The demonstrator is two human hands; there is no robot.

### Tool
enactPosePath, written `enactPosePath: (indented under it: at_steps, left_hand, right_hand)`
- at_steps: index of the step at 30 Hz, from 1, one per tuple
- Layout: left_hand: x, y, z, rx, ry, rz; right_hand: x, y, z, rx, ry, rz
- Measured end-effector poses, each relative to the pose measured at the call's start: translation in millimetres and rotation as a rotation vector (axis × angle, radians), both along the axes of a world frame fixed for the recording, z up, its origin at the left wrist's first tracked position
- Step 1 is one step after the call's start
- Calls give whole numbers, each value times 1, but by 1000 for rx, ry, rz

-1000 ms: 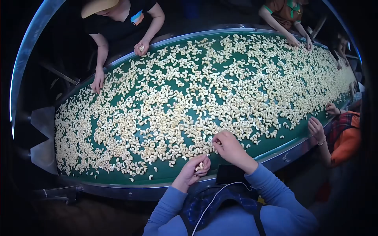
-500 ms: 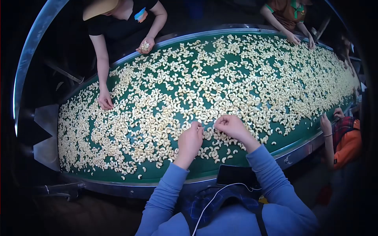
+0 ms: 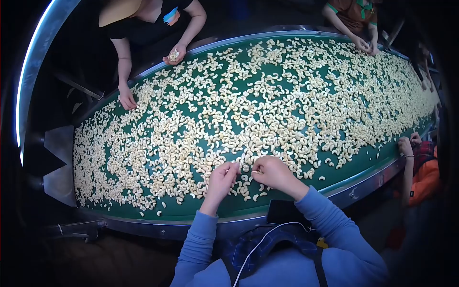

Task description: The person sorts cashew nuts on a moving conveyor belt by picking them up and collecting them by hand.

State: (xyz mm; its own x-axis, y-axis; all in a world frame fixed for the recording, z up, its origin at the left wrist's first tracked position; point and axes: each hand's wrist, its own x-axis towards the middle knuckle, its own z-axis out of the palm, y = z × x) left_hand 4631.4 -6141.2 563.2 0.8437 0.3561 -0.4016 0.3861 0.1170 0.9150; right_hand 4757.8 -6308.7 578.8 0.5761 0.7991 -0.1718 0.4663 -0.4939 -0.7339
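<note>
Pale curved cashew nuts (image 3: 191,143) lie scattered over a green conveyor belt (image 3: 224,206) in front of me. Low over the near side of the belt, my left hand (image 3: 222,182) has its thumb and fingers pinched together; what is between the tips is too small to make out. My right hand (image 3: 276,175) is just to its right, fingers curled closed, with a pale cashew showing at the fingertips. A narrow gap separates the two hands, and loose cashews lie around and beneath both.
A metal rim (image 3: 354,193) borders the belt. Across it, a person in black holds cashews in one hand (image 3: 176,54); the other hand (image 3: 127,98) is at the nuts. More people work at the far right and near right. A dark flat device (image 3: 286,212) with a white cable is before me.
Both my hands have drawn back toward me, the right curling more tightly. The cashews have shifted left along the belt. The person opposite has pulled one hand back toward the far rim.
</note>
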Motion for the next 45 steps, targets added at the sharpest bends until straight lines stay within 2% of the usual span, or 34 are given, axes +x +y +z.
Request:
enactPosePath:
  at_steps: [1,2,4,5,6,7,8,10,11,14,17,20,23,26,27,30,31,34,35,38,39,40,42,43,44,45]
  left_hand:
    - [7,-12,3,355,-198,-5]
    - [11,-21,5,526,-185,-38]
    - [18,-29,9,1017,45,-287]
    - [20,-32,5,1036,59,-277]
    - [20,-33,-4,1058,71,-266]
    - [21,-32,-9,1082,84,-256]
    - [21,-29,-10,954,56,-249]
    - [20,-25,-11,699,9,-234]
    - [22,-29,1,330,76,-180]
    - [18,-33,5,-833,-146,113]
    - [37,-52,0,-762,-130,208]
    - [47,-56,-9,-635,-144,174]
    - [54,-66,2,-570,-144,198]
    - [60,-73,-7,-357,-46,230]
    - [58,-71,-10,-396,-60,213]
    - [67,-69,-11,-371,-48,155]
    - [74,-68,-9,-330,33,142]
    - [119,-87,-5,316,-165,211]
    - [130,-88,0,474,-134,173]
    - [152,-93,5,906,-37,30]
    - [158,-93,-4,1027,-2,-21]
    - [163,-93,-10,1147,36,-73]
    - [164,-94,-8,1018,35,-64]
    - [161,-93,-4,913,-8,-38]
    - [157,-91,1,806,-48,-14]
    - [156,-87,5,505,-1,42]
  right_hand:
    - [10,-8,10,-13,172,3]
    - [19,-21,11,1,339,-36]
    - [40,-50,11,137,849,-212]
    - [45,-64,8,352,1049,-308]
    - [54,-77,11,389,1109,-356]
    - [64,-89,11,243,906,-375]
    - [71,-97,13,96,702,-390]
    - [85,-104,19,33,613,-329]
    - [91,-106,22,3,567,-296]
    - [99,-77,20,90,365,-392]
    - [106,-38,-8,148,-395,-277]
    - [116,-27,-20,126,-362,-215]
    - [131,-49,4,89,199,-270]
    - [152,-77,-1,361,690,-427]
    - [155,-82,4,334,576,-453]
    - [159,-75,8,126,50,-267]
    - [157,-70,-2,218,-173,-161]
    - [156,-56,-21,54,-284,-151]
    - [159,-56,-20,-24,-334,-96]
    - [166,-67,13,-51,216,-137]
    - [171,-70,22,-95,287,-108]
    - [176,-73,18,16,498,-149]
    - [180,-79,-4,244,925,-236]
    - [180,-77,-12,272,858,-153]
    - [177,-71,-10,172,515,-43]
    - [169,-64,1,125,283,34]
